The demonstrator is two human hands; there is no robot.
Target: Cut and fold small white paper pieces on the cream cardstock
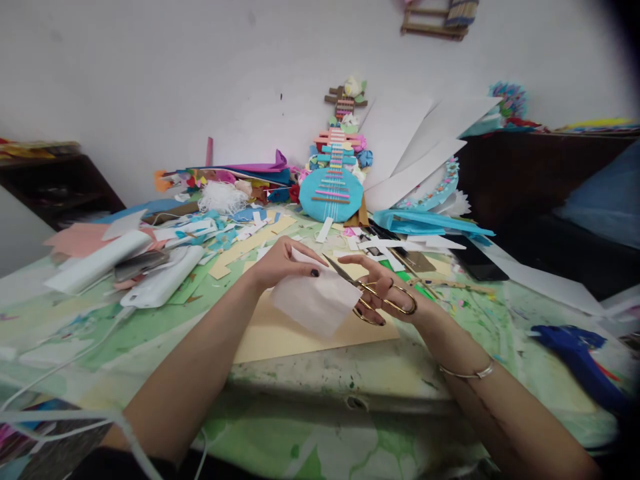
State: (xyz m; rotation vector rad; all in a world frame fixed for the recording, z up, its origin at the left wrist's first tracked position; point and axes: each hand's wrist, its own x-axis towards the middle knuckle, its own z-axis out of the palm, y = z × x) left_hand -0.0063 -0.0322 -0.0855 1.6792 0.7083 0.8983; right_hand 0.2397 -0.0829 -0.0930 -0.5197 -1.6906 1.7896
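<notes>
My left hand pinches a piece of thin white paper by its upper edge and holds it above the table. My right hand grips gold-handled scissors with fingers through the loops. The blades point up and left, right against the paper's upper right edge. A tan card sheet lies on the table under both hands. A thin bracelet sits on my right wrist.
The paint-stained green table carries paper scraps and strips. A blue paper guitar-shaped craft leans on the wall with white sheets beside it. White rolls lie left, a black phone and a blue object right.
</notes>
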